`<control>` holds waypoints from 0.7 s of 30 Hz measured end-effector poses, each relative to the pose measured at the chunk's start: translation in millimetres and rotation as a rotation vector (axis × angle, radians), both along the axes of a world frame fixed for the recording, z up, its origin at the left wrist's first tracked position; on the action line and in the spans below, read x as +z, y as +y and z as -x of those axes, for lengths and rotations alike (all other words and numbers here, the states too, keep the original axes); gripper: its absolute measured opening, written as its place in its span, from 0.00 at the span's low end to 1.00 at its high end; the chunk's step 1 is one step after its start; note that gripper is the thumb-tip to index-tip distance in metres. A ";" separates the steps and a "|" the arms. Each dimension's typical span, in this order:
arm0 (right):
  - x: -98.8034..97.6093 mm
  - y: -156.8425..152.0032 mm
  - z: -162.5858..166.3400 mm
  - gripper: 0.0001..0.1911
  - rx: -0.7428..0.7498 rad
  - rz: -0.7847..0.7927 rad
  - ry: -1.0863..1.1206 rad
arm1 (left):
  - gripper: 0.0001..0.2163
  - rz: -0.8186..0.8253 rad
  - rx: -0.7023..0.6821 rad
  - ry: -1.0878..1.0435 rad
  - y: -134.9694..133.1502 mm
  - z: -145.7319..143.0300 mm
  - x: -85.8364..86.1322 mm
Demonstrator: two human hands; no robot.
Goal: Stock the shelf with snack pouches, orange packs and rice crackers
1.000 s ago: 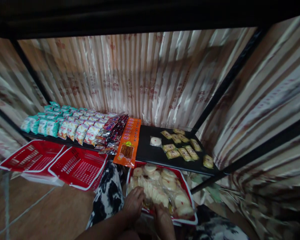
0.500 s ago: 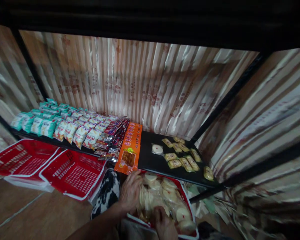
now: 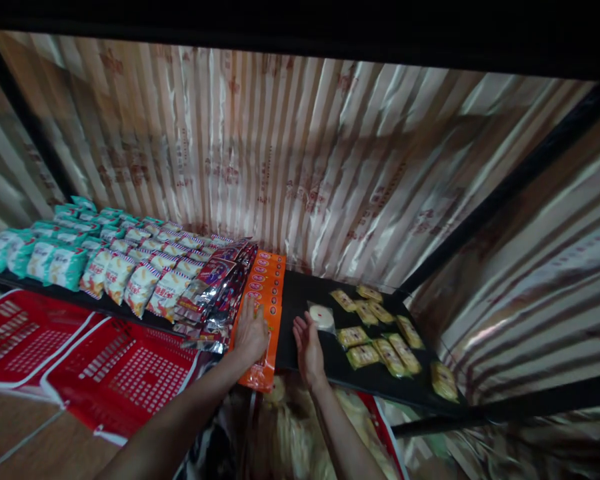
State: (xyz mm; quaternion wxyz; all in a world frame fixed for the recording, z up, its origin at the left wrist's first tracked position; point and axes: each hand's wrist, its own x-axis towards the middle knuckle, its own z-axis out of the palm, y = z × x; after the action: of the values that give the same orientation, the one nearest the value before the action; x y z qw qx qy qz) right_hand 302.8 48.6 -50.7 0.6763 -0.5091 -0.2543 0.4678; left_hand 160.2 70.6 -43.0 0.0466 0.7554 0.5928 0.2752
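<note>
At six o'clock, a red plastic basket with a white rim (image 3: pixel 386 428) holds pale round pieces in clear wrappers (image 3: pixel 291 430) — partly hidden by the forearms. Half a second ago both hands were at it; now the left hand (image 3: pixel 253 335) lies over a flat orange plastic packet (image 3: pixel 269 275), its grip impossible to tell. The right hand (image 3: pixel 307 348), loosely open and apparently holding nothing, has a white wrapped disc (image 3: pixel 321 318) just beside its fingertips, at one o'clock.
</note>
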 end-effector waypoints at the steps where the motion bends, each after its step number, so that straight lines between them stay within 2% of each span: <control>1: -3.1 8.4 2.8 0.40 -0.001 0.004 -0.011 | 0.21 0.016 0.008 0.016 5.2 -1.7 -3.5; 9: -11.3 45.7 16.9 0.40 -0.015 0.006 -0.029 | 0.23 0.045 0.059 0.115 32.8 -13.6 -23.3; 16: -17.6 52.3 28.0 0.38 -0.029 -0.017 -0.012 | 0.24 0.055 0.077 0.126 36.5 -13.7 -35.4; 21: -18.3 52.6 31.9 0.38 -0.027 -0.010 0.010 | 0.24 0.065 0.083 0.125 36.1 -16.2 -37.4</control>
State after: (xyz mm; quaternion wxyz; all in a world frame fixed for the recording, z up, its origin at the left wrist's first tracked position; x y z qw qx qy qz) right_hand 270.9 101.1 -69.0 0.6862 -0.5071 -0.2463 0.4597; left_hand 176.4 106.6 -80.5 0.0223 0.7439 0.6340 0.2100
